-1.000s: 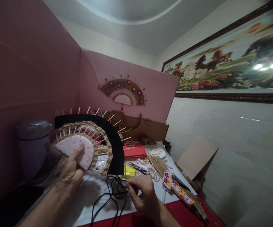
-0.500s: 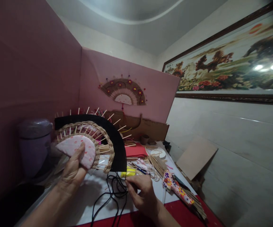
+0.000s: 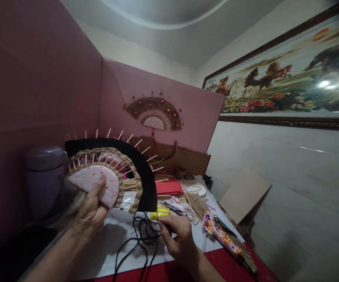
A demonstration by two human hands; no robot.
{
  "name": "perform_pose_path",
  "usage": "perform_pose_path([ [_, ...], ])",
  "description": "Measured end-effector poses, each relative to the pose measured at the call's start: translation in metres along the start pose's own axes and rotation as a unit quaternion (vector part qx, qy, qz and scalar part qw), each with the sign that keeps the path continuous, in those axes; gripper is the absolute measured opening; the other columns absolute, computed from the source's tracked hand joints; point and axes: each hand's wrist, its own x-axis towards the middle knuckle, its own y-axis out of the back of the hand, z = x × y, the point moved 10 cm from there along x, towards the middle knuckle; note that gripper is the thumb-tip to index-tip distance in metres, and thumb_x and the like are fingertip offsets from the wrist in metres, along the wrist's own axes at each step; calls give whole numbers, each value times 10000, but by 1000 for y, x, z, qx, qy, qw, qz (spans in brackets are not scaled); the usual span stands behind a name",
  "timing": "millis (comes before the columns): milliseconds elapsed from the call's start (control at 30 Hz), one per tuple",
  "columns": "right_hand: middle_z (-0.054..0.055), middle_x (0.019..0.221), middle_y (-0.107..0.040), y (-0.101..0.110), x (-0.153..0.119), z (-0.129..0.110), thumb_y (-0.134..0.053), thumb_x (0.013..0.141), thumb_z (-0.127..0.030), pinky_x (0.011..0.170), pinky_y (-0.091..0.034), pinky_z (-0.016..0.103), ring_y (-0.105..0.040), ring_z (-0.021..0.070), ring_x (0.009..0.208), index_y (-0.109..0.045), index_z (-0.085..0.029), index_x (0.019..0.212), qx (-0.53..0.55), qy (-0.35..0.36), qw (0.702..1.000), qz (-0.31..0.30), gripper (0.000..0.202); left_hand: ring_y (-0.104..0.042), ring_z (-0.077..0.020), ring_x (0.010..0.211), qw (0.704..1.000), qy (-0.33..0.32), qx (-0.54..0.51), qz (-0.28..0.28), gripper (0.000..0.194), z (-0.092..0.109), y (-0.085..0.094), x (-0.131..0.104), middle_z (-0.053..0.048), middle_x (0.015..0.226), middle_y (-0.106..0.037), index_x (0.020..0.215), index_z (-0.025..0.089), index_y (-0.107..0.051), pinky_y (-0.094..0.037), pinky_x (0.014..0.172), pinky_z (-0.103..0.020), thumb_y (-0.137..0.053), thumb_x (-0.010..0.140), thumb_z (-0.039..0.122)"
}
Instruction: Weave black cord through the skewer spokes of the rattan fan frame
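My left hand (image 3: 91, 211) grips a half-round woven fan (image 3: 147, 176) by its pale pink, red-dotted cloth centre (image 3: 94, 178), thumb on the front. Thin wooden sticks radiate from that centre through braided tan bands and a wide black woven band, their tips poking past the outer edge. Just below the black band's lower right end, my right hand (image 3: 178, 237) is closed, thumb and forefinger pinched on black cord. Loose loops of the black cord (image 3: 141, 243) hang between the hands, over the white tabletop.
A finished-looking fan (image 3: 154, 113) hangs on the pink panel ahead. Red paper (image 3: 169, 186), thin sticks and a yellow item (image 3: 160, 212) lie behind my right hand. To the right rests a flower-patterned glue gun-shaped object (image 3: 219, 233); a lilac bin (image 3: 44, 184) stands left.
The fan has shifted very slightly left in the view. My right hand stays nearly in place, still pinching the cord by the fan's lower end.
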Motion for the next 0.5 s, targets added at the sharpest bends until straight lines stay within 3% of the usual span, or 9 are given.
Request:
perform_pose_path([
  [200,-1,588,-594,-6,1,8,-538,773,-115,523,-374,215,-513,93,502,-619,-166,789,18,-32,999,-24,97,-629,-73,581,1000,-14,-22,2,177,1,5,8,28,731,-674,861,192,-630,-557,607,-181,-519,813,63],
  [500,19,723,-675,8,1,29,-555,796,-137,592,-445,207,-609,120,646,-654,-196,808,58,-102,992,47,116,-636,-69,598,1000,-24,-12,-2,187,7,6,11,13,756,-679,903,167,-613,-556,604,-180,-504,816,42],
])
